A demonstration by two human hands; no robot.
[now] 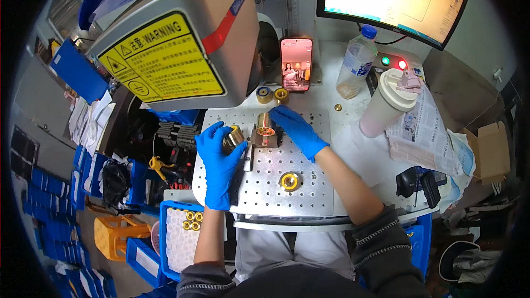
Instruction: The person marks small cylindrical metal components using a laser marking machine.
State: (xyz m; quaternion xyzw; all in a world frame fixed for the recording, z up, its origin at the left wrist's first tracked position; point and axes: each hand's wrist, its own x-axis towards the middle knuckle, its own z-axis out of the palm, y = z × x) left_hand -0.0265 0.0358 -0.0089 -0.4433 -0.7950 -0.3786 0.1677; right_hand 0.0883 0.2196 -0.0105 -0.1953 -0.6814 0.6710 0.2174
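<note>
My left hand [218, 160], in a blue glove, is closed round a short brass-coloured ring fitting [234, 137] just left of a metal holding block [265, 140]. On that block sits a brass cylinder [265, 121], with reddish light on its near face. My right hand [299, 133], also gloved in blue, has its fingers drawn together against the cylinder's right side; their tips are partly hidden. A yellow-rimmed ring fitting [290, 181] lies nearer on the perforated metal plate [259, 193]. Two more fittings, one darker-centred [264, 95] and one brass [281, 96], stand behind the block.
A big grey machine housing [182, 38] overhangs the plate's back left. A lit phone [296, 65] stands behind it. At right are a bottle [356, 63], a lidded cup [386, 105], newspaper [422, 132] and a black handheld device [417, 183]. A blue tray [164, 243] holds several brass fittings.
</note>
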